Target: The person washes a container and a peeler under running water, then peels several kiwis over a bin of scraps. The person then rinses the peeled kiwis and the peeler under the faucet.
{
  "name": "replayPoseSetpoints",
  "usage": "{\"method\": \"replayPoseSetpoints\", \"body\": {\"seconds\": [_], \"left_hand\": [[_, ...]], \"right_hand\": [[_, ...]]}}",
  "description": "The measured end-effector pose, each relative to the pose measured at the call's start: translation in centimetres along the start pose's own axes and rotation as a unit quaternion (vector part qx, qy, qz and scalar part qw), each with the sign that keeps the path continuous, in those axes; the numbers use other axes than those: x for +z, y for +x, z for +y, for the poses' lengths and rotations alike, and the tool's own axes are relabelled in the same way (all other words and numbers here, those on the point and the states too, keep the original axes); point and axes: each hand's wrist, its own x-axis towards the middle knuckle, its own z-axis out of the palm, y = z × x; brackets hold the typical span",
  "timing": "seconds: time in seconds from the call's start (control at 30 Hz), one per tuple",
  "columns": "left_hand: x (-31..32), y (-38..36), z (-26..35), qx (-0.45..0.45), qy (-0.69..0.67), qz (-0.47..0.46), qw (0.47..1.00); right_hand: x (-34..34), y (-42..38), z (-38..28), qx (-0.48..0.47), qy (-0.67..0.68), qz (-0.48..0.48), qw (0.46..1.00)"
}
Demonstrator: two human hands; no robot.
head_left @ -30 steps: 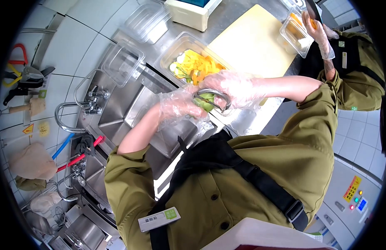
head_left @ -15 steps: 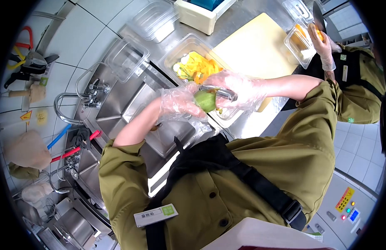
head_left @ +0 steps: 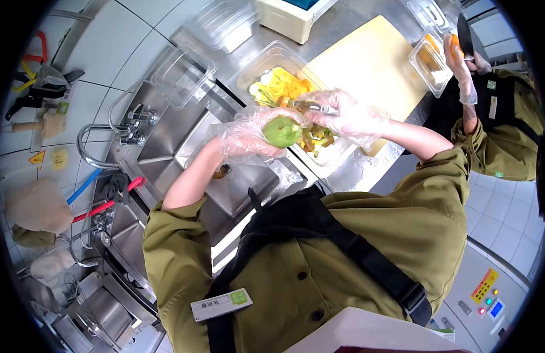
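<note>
In a clear plastic glove, my left hand (head_left: 243, 134) is wrapped round a smooth green rounded fruit or vegetable (head_left: 281, 132) with a pale patch at its end; its exact kind does not show. My right hand (head_left: 352, 116), gloved too, grips a metal peeler (head_left: 315, 107) just above and to the right of the green piece. The peeler's blade end is partly hidden by fingers. Beneath my hands, dark green and yellowish peelings (head_left: 318, 141) lie in a pale tub (head_left: 330, 166). Behind them, a clear container (head_left: 240, 79) holds orange and yellow strips (head_left: 287, 85) and pale pieces.
A cutting board (head_left: 366, 65) lies on the steel counter. Clear containers (head_left: 181, 76) stand beside the steel sink (head_left: 234, 188) on the left. At right, a co-worker's gloved hands (head_left: 461, 67) hold a knife (head_left: 464, 35) and an orange piece near another container (head_left: 431, 67).
My right hand has lifted the peeler off the green piece, up and to the right. My left hand has shifted slightly left with it, and the peelings below show more.
</note>
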Motion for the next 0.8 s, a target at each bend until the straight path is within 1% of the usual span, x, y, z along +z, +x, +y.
{"method": "replayPoseSetpoints", "body": {"seconds": [0.07, 0.1, 0.13, 0.17, 0.23, 0.27, 0.3, 0.33, 0.4, 0.43, 0.5, 0.53, 0.63, 0.7, 0.73, 0.77, 0.8], "left_hand": [[0.2, 0.2, -0.2, -0.020, -0.008, 0.009, 1.000], [0.4, 0.3, -0.1, -0.037, -0.019, 0.009, 0.999], [0.5, 0.4, 0.0, -0.052, -0.029, 0.010, 0.998], [0.7, 0.5, 0.5, -0.043, -0.005, 0.017, 0.999], [0.8, 0.7, 1.6, -0.024, 0.042, 0.033, 0.998], [0.8, 0.8, 1.5, -0.059, 0.029, 0.018, 0.998], [0.6, 0.9, 1.2, -0.094, 0.015, 0.004, 0.995], [0.5, 1.0, 1.1, -0.128, 0.001, -0.010, 0.992], [0.7, 1.1, 1.3, -0.093, 0.009, 0.014, 0.995], [0.8, 1.2, 1.4, -0.076, 0.012, 0.025, 0.997], [1.3, 1.0, 1.3, -0.076, -0.060, 0.047, 0.994], [1.5, 1.0, 1.1, -0.077, -0.096, 0.057, 0.991], [1.5, 1.3, -0.6, -0.056, -0.014, 0.075, 0.995], [1.7, 1.4, -0.5, -0.041, -0.015, 0.081, 0.996], [1.9, 1.4, -0.5, -0.033, -0.015, 0.082, 0.996], [1.8, 1.6, -0.9, 0.025, -0.029, 0.080, 0.996], [1.8, 1.7, -1.3, 0.040, 0.007, 0.108, 0.993]], "right_hand": [[0.1, 0.1, 0.8, -0.069, -0.046, 0.009, 0.997], [0.1, -0.3, 0.8, -0.059, -0.026, 0.004, 0.998], [-0.1, -0.9, -1.0, -0.049, -0.008, -0.001, 0.999], [-0.2, -1.3, -2.0, -0.040, 0.010, -0.006, 0.999], [-0.2, -1.0, -1.2, -0.095, -0.051, -0.015, 0.994], [-0.2, -0.9, -1.0, -0.123, -0.082, -0.021, 0.989], [0.2, -1.0, -1.1, -0.131, -0.111, 0.016, 0.985], [0.1, -1.0, -1.2, -0.136, -0.158, 0.008, 0.978], [0.0, -1.0, -1.5, -0.144, -0.251, -0.008, 0.957], [0.1, -1.0, -1.8, -0.129, -0.260, -0.013, 0.957], [0.6, -0.9, -2.3, -0.098, -0.277, -0.020, 0.956], [0.6, -0.9, -2.3, -0.105, -0.260, -0.023, 0.960], [0.5, -0.9, -2.1, -0.132, -0.219, -0.015, 0.967], [0.5, -1.0, -1.5, -0.162, -0.196, 0.008, 0.967], [0.5, -1.1, -0.7, -0.118, -0.107, 0.023, 0.987], [0.2, -1.2, 0.1, -0.072, -0.019, 0.037, 0.996], [0.1, -1.1, 0.6, -0.080, 0.089, 0.039, 0.992]]}}
